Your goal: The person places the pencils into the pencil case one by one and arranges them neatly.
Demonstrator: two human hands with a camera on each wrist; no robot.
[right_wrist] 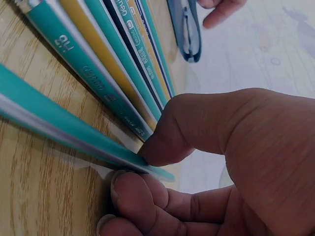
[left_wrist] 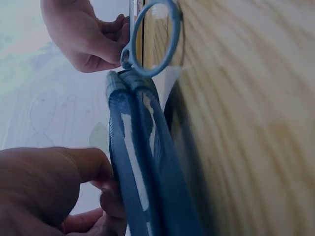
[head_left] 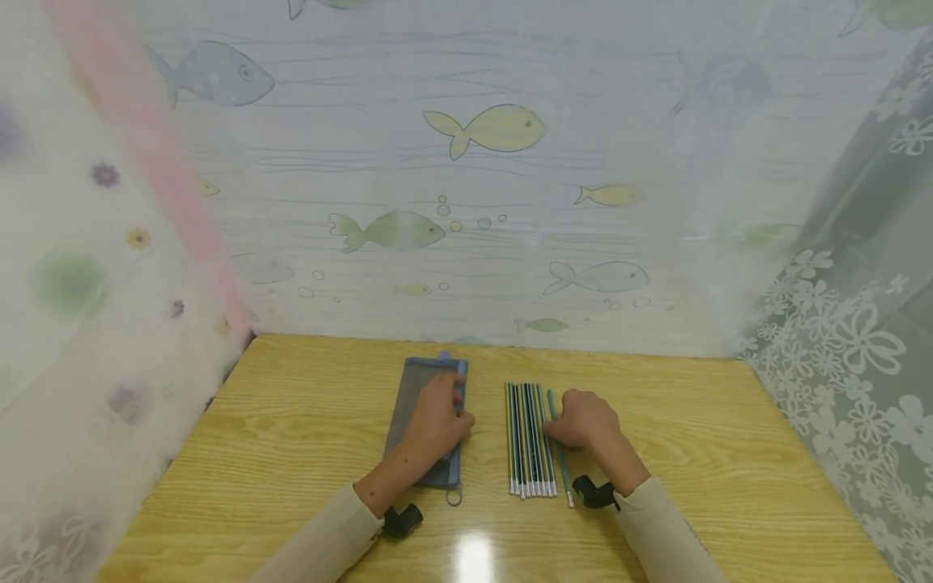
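Observation:
A blue-grey zip pouch point(head_left: 399, 413) lies flat, a ring at its zipper's near end. Over it is my left hand point(head_left: 435, 417), fingers loosely bent by the zipper edge; the left wrist view has the hand point(left_wrist: 44, 189) beside the pouch point(left_wrist: 142, 162). My right hand point(head_left: 586, 421) pinches a teal pencil point(head_left: 565, 478) between thumb and fingers, clearly seen in the right wrist view on the pencil point(right_wrist: 69, 132). That pencil lies slightly slanted at the right of a row of several striped pencils point(head_left: 526, 437), eraser ends toward me. Whether its far tip touches the table is unclear.
The wooden table point(head_left: 291, 421) meets a fish-patterned curtain point(head_left: 481, 243) at its back edge. Flowered sheets hang on the left and right sides. A metal-looking ring point(head_left: 454, 495) sticks out from the pouch's near corner.

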